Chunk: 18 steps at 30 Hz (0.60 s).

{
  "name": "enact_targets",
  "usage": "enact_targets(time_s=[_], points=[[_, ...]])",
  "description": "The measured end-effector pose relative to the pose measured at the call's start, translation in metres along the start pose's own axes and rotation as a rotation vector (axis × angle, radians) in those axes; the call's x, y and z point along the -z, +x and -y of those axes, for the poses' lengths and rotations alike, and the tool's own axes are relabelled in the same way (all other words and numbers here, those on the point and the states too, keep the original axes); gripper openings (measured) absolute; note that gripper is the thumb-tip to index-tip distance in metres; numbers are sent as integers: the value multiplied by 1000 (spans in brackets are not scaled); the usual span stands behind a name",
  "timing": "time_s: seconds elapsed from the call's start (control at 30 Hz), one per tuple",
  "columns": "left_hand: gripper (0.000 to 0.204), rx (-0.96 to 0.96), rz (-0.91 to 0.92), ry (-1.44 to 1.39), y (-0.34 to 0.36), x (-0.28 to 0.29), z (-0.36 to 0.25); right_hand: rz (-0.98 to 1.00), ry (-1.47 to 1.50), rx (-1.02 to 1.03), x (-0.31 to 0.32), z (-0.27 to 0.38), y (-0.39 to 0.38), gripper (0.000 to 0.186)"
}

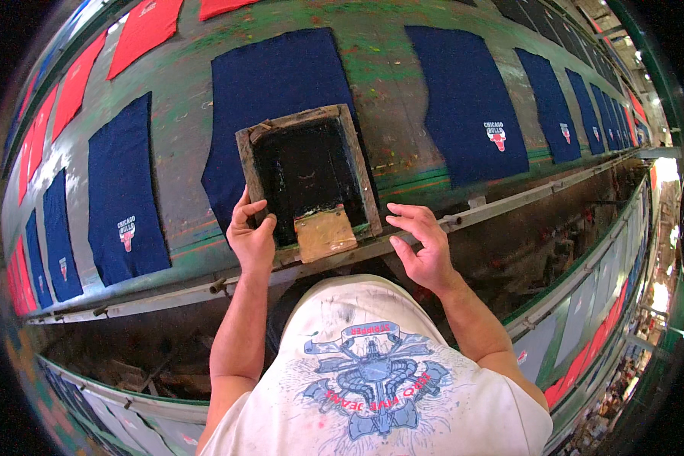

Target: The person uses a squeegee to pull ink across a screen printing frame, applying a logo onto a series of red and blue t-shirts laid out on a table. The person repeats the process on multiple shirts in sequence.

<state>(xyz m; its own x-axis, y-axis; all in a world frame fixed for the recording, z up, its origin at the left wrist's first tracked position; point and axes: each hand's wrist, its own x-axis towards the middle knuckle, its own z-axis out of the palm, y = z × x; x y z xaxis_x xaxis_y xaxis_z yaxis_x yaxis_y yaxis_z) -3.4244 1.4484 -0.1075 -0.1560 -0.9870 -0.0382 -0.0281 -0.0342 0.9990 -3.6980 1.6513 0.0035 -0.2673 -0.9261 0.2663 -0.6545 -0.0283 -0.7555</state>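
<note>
A wooden-framed printing screen (347,114) with a dark mesh lies on a navy fabric panel (281,72) in front of me. At its near end, a tan, worn block that looks like a squeegee (325,232) leans over the near rail. My left hand (252,237) is at the screen's left rail, with thumb and forefinger bent over the wood. Just off the near right corner, my right hand (425,247) holds nothing, its fingers apart. What lies beneath the screen is hidden.
Printed navy panels (471,106) lie along the long green-stained table (387,91), with red panels (146,34) farther left. A metal rail (539,186) with small stops runs along the near edge. Behind me stands another table (577,334) with grey and red panels.
</note>
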Motion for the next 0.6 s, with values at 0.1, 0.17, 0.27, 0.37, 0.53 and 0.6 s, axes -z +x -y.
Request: enact_targets(time_s=[0.1, 0.17, 0.27, 0.37, 0.53, 0.6], points=[[29, -15, 3, 24, 0, 1, 1, 2, 40, 7, 1, -5, 2, 36], [30, -1, 8, -17, 0, 1, 2, 25, 55, 2, -1, -5, 0, 37], [29, 16, 6, -30, 0, 0, 4, 47, 63, -2, -5, -2, -3, 38], [27, 8, 7, -45, 0, -1, 5, 56, 49, 12, -8, 2, -4, 38], [25, -35, 8, 11, 0, -1, 4, 50, 38, 17, -13, 9, -6, 37], [26, -43, 3, 22, 0, -1, 5, 48, 25, 20, -17, 13, -8, 37]])
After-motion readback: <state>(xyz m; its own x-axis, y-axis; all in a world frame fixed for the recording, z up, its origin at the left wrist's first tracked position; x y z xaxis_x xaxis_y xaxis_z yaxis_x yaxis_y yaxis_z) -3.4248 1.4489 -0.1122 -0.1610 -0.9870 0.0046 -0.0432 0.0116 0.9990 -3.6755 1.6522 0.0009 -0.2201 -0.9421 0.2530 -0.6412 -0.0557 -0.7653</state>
